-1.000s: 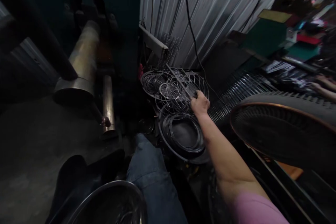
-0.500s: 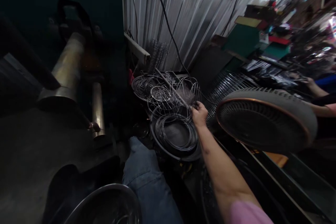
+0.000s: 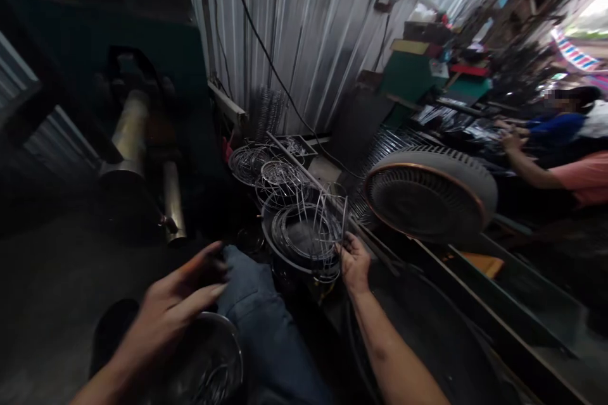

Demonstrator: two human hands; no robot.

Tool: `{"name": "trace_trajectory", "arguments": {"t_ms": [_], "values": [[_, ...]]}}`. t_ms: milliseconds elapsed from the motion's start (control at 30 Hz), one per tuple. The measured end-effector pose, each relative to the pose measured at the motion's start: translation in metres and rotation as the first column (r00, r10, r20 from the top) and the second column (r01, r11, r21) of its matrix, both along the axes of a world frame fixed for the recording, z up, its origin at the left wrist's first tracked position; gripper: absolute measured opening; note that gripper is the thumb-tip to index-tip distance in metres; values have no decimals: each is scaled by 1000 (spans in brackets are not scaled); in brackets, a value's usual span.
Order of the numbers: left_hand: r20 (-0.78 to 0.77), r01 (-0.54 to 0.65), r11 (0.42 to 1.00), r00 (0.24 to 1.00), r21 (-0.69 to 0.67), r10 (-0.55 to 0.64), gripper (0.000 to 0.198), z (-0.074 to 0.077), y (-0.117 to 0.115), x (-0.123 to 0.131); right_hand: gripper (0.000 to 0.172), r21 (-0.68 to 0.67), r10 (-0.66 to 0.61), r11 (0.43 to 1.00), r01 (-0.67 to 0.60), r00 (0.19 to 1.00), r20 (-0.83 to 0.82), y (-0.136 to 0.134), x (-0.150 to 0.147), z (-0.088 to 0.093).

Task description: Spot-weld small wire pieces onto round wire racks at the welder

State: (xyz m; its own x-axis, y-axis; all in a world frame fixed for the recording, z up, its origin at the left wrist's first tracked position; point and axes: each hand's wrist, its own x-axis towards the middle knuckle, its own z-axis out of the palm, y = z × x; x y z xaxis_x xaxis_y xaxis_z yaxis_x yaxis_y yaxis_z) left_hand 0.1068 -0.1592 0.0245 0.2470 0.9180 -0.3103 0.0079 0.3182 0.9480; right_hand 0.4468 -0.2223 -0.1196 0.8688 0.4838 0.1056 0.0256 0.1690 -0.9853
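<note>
My right hand [image 3: 355, 264] is closed on the edge of a wire frame [image 3: 327, 228], an open shape of thin bent metal wires. It hangs tilted over a dark round tub [image 3: 269, 228] with coiled wire rings [image 3: 283, 224] in it. My left hand [image 3: 183, 297] is open, thumb and fingers apart and nothing between them. Below that hand, a metal bowl [image 3: 236, 335] holds small shiny wire pieces, too dim to make out. More wire frames [image 3: 278, 176] lie heaped behind the tub.
A round grey fan [image 3: 427, 196] stands at the right. Dark machinery with a metal cylinder [image 3: 130, 126] is on the left. A corrugated metal wall [image 3: 304, 31] rises behind, with a hanging cable [image 3: 266, 54]. Another person's arm [image 3: 532, 168] shows at far right.
My right hand has drawn back toward me from the heap, bringing the wire frame over the tub. My left hand has come into view, and the camera has turned slightly right.
</note>
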Motion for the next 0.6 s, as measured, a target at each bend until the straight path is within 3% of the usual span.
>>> {"name": "trace_trajectory", "arguments": {"t_ms": [67,167,233,333,467,533,600], "values": [[160,171,985,972,1,-169,76,-9,4,51,58,-5,35,999,-35,999,-31,-19,-7,-5],[381,236,968,905,-81,-189,74,-21,-9,116,55,-11,90,996,-91,993,-74,-41,-17,-10],[475,321,933,854,-161,-212,71,-25,-23,138,54,-10,110,994,-112,990,-91,-51,-22,-11],[547,417,878,803,-234,-236,68,-30,-38,145,54,-32,108,993,-111,992,-70,-61,-28,-12],[493,369,890,846,-269,-202,62,-44,-39,142,51,-130,11,991,-2,998,69,-76,-28,-10],[435,349,897,876,-273,-208,63,-51,-37,141,49,-245,-18,967,73,975,219,-88,-21,-9],[386,342,908,893,-243,-233,66,-56,-34,138,52,-393,2,905,161,924,383,-102,-10,-9]]}}
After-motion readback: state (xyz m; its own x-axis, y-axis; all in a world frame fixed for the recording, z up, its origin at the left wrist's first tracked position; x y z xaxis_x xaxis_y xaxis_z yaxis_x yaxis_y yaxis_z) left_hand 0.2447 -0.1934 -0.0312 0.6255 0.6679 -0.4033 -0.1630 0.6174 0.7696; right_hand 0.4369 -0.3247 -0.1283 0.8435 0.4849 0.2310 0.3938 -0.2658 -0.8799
